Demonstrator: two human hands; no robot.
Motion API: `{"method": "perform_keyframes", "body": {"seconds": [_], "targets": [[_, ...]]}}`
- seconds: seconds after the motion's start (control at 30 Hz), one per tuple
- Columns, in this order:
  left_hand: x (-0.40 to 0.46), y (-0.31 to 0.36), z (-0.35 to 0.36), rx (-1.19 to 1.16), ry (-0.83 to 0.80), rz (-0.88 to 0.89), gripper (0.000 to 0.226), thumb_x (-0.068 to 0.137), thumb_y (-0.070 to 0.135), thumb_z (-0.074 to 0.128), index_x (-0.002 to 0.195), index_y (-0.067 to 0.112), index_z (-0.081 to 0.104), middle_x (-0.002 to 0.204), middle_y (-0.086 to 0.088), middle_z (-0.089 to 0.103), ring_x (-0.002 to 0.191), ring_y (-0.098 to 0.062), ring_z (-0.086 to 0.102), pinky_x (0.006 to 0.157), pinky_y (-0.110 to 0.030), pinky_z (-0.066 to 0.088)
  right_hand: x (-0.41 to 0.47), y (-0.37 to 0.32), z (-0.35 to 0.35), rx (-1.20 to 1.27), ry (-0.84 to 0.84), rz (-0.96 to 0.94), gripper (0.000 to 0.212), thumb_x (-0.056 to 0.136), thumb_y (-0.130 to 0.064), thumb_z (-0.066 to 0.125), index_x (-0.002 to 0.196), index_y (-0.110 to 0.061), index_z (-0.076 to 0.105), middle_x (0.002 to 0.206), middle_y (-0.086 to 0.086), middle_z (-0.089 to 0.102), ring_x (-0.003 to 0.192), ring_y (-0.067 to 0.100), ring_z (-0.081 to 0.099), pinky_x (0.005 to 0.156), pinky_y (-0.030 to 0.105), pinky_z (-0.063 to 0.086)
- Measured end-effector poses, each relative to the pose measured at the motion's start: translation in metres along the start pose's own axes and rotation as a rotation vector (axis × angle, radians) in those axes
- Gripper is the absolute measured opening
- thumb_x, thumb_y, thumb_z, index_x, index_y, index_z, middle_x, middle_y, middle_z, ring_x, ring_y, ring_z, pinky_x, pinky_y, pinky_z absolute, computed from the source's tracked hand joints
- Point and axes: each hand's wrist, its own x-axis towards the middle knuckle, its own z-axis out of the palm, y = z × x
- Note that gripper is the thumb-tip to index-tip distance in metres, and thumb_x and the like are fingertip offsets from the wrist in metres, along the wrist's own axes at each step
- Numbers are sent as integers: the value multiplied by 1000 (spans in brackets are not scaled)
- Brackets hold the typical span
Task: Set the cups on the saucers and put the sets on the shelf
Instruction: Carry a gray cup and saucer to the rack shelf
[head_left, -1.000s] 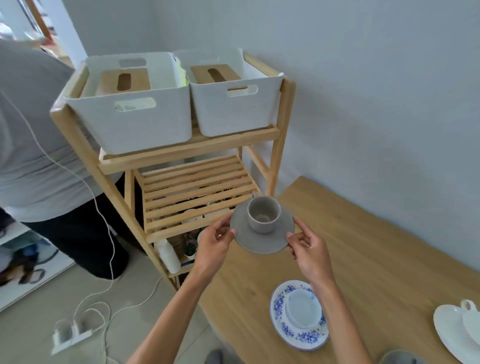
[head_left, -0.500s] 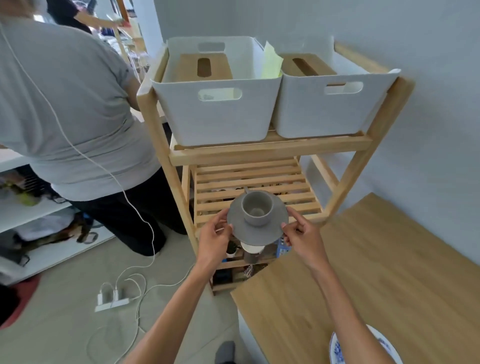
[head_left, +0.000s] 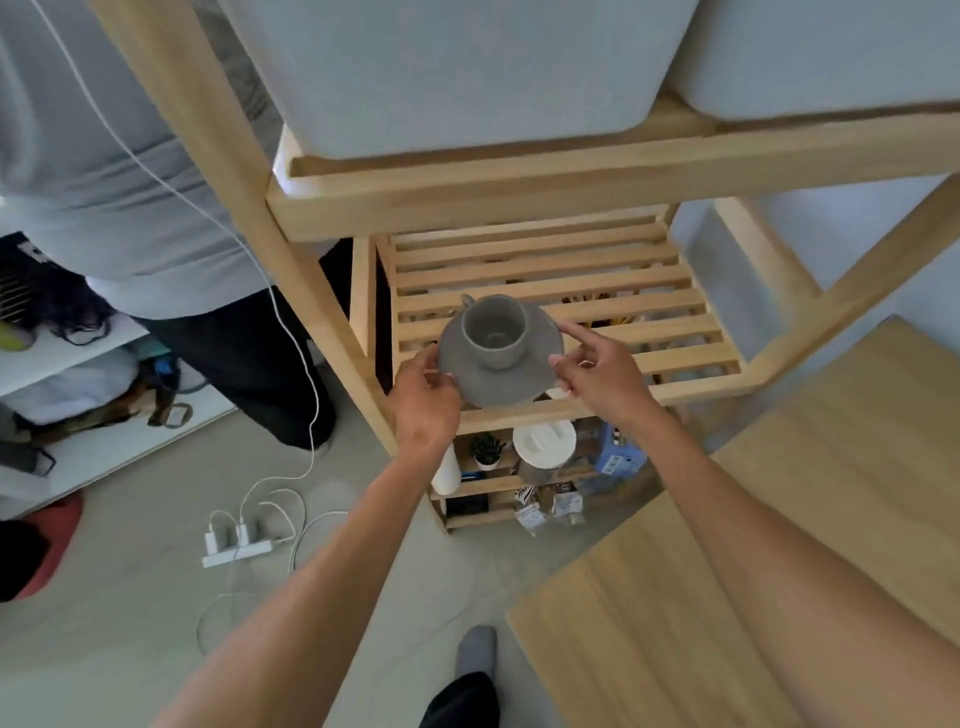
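Observation:
A grey cup (head_left: 494, 328) stands upright on a grey saucer (head_left: 535, 376), its handle pointing away to the left. My left hand (head_left: 423, 397) pinches the saucer's left rim and my right hand (head_left: 597, 371) holds its right rim, index finger raised. The set is over the front edge of the slatted middle shelf (head_left: 613, 291) of the wooden rack; I cannot tell whether it touches the slats.
Two white bins (head_left: 467, 67) fill the top shelf just above. A white jar (head_left: 544, 444), a small plant (head_left: 487, 449) and packets sit on lower shelves. A person in a grey shirt (head_left: 104, 182) stands left. A power strip (head_left: 236, 543) with cables lies on the floor. Wooden table (head_left: 779, 519) at right.
I have stepped closer to the rack and carried the cup and saucer forward, in over the middle shelf's front edge. Both hands keep hold of the saucer.

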Motion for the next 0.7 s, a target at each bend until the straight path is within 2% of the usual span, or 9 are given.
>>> {"method": "perform_keyframes", "body": {"seconds": [0.07,0.13,0.17,0.23,0.33,0.43,0.5,0.6,0.7], "targets": [[14,-1,8,19,16,-2,41,93,2,52,129,22,57,98,16,57,83,4,55,68,-7,47,15,9,5,-8,9,21,53,96,-14,65,146,-25,50,79,7,70,53,0,62,63,22,54],[27,2,15,44,20,11,40,93,0,51,129,18,57,102,11,56,76,6,50,57,1,36,29,18,8,-6,20,44,54,96,-14,66,146,-24,50,76,5,69,56,6,63,65,27,56],[33,3,18,58,28,19,39,93,0,51,127,17,58,106,7,57,77,2,51,61,0,36,35,21,10,5,20,56,54,95,-13,66,146,-24,50,75,5,69,59,9,63,65,29,57],[43,6,23,68,39,33,38,91,-1,52,124,16,61,104,4,59,90,-8,54,75,-17,42,45,26,11,23,10,77,56,95,-13,66,147,-22,48,74,5,68,64,15,63,66,32,58],[57,6,29,86,9,47,38,89,-4,51,119,14,64,100,0,63,96,-19,60,77,-28,48,57,29,13,-10,-8,85,57,95,-15,67,148,-22,47,72,3,68,66,13,64,65,29,54],[70,3,32,80,6,36,41,87,-3,54,121,17,64,109,-2,64,99,-20,61,83,-35,54,69,27,14,-74,-3,73,56,95,-18,67,147,-22,48,71,-1,68,73,12,66,70,27,47],[79,2,33,74,19,20,40,87,-3,56,121,17,64,111,-2,64,102,-19,60,86,-34,53,77,24,15,-101,-12,56,56,95,-17,68,147,-22,48,74,-1,69,76,12,66,70,26,46],[90,3,35,83,27,2,35,87,-3,56,115,15,67,105,-4,67,97,-20,62,77,-25,45,90,17,19,-170,-22,30,56,95,-15,66,147,-23,47,81,2,69,80,14,66,64,23,44],[95,3,35,112,38,9,30,90,-2,56,112,14,68,104,1,63,94,-15,59,83,-21,39,104,12,26,-233,-24,11,54,96,-14,63,147,-23,48,82,-2,65,75,10,61,57,19,41]]}}
